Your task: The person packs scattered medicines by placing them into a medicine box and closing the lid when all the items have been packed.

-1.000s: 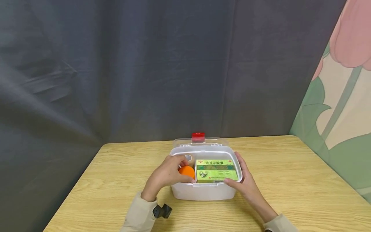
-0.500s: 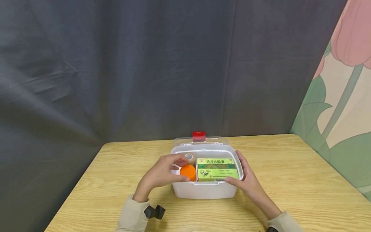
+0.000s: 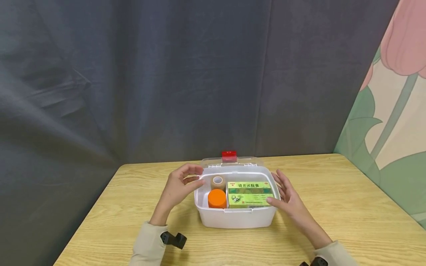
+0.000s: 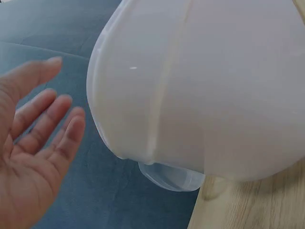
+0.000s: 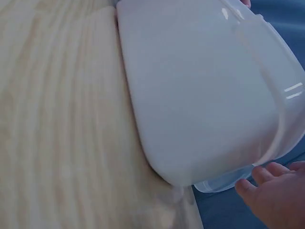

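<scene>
A white plastic storage box [image 3: 237,218] stands on the table with its clear lid [image 3: 213,162] swung back. Inside, an orange round cap [image 3: 217,198] sits at the front left, and a tan roll of tape [image 3: 218,187] is behind it. A green medicine carton [image 3: 250,195] with Chinese print fills the right side, past a thin divider. My left hand [image 3: 179,184] is raised beside the box's left rim, holding nothing, fingers loosely bent; the left wrist view shows the palm [image 4: 35,181] bare. My right hand [image 3: 290,199] is at the right rim, its thumb overlapping the carton's corner.
The wooden table [image 3: 133,207] carries the box near its middle. A red latch [image 3: 229,155] tops the lid's far edge. Behind the table hangs a dark curtain [image 3: 193,81], and a flower-patterned panel [image 3: 392,140] stands to the right.
My left hand has let go of the orange-capped thing and moved out left past the rim. My right hand's fingers have loosened from the box's right side and shifted slightly right.
</scene>
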A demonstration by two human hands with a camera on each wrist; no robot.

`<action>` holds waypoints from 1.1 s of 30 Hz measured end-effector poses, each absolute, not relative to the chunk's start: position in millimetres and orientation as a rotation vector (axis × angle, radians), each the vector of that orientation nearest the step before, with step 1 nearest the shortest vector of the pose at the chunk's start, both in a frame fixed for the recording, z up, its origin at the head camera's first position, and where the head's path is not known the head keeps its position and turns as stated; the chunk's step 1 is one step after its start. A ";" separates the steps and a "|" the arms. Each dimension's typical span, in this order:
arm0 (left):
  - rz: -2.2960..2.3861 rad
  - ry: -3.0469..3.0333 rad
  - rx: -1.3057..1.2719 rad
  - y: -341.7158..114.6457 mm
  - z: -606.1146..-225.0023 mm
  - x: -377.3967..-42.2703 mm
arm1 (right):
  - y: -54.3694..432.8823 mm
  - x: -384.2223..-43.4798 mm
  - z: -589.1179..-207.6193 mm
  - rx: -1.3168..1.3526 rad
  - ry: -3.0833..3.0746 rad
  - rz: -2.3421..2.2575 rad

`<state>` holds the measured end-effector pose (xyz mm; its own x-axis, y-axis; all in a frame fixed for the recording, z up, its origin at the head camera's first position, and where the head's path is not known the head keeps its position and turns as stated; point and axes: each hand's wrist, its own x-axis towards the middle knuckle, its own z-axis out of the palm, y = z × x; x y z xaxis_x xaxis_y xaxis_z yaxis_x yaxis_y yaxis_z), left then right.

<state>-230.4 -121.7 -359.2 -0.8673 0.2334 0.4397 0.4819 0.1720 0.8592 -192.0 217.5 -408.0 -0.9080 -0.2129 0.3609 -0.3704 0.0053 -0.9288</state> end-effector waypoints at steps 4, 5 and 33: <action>-1.815 -2.121 -0.572 -122.2 -357.0 -236.6 | 222.3 -196.5 -398.7 0.642 -2.097 2.127; -1.814 -2.093 -0.543 -122.3 -356.4 -238.5 | 223.3 -198.2 -395.6 0.639 -2.083 2.160; -2.414 -1.822 0.030 -122.2 -371.7 -299.9 | 231.1 -271.9 -382.6 -0.071 -1.752 2.735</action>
